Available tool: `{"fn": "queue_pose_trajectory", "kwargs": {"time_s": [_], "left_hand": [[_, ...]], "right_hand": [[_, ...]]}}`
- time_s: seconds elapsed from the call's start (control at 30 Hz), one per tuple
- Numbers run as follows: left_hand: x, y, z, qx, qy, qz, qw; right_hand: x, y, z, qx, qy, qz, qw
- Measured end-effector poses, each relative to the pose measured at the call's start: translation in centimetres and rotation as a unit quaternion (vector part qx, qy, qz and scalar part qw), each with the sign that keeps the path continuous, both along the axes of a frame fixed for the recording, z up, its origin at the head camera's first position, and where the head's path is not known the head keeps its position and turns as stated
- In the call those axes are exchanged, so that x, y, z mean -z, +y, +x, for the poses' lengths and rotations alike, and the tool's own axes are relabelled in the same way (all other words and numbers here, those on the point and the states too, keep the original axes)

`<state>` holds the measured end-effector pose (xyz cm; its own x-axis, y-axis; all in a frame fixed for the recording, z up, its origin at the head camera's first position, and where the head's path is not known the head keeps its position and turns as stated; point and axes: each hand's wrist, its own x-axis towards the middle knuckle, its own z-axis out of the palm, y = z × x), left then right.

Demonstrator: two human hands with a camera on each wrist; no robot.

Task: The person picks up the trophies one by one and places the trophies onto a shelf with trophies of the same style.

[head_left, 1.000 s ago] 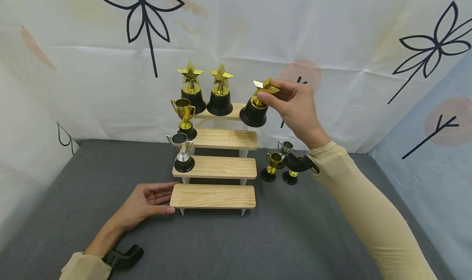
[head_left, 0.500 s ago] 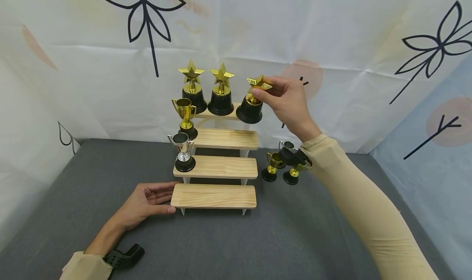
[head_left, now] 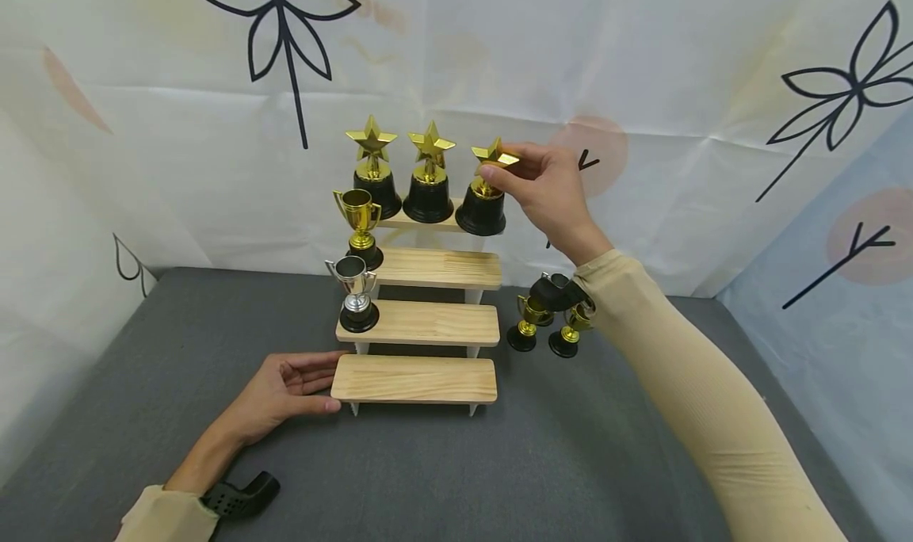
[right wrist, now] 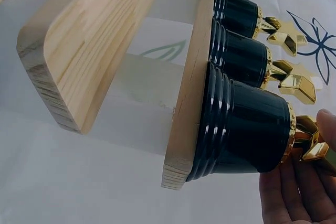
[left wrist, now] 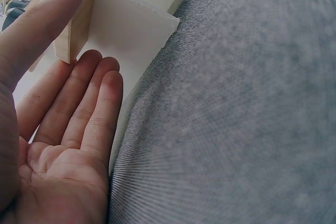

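My right hand pinches a gold star trophy by its star. In the right wrist view its black base sits against the right end of the top shelf, in line with two other star trophies. My left hand lies beside the left end of the lowest shelf, its thumb at the front edge and its fingers straight in the left wrist view. A gold cup stands on the second shelf from the top and a silver cup on the third, both at the left ends.
Several small cups, among them a gold cup, stand on the grey table right of the stand, partly behind the right wrist camera. A white patterned cloth hangs close behind the stand.
My right hand has carried the star trophy left, from tilted off the shelf's right end to nearly upright beside the middle star trophy. My left hand has stayed put.
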<state>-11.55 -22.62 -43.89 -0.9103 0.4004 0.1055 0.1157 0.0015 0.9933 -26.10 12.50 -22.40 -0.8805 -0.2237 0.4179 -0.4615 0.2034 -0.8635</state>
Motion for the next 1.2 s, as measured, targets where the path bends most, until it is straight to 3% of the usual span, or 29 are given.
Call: {"fn": "queue_pose_trajectory", "kwargs": {"time_s": [1.2], "left_hand": [[0.25, 0.01, -0.11, 0.001, 0.001, 0.0, 1.0]], "right_hand": [[-0.29, -0.08, -0.92, 0.007, -0.012, 0.02, 1.0]]}}
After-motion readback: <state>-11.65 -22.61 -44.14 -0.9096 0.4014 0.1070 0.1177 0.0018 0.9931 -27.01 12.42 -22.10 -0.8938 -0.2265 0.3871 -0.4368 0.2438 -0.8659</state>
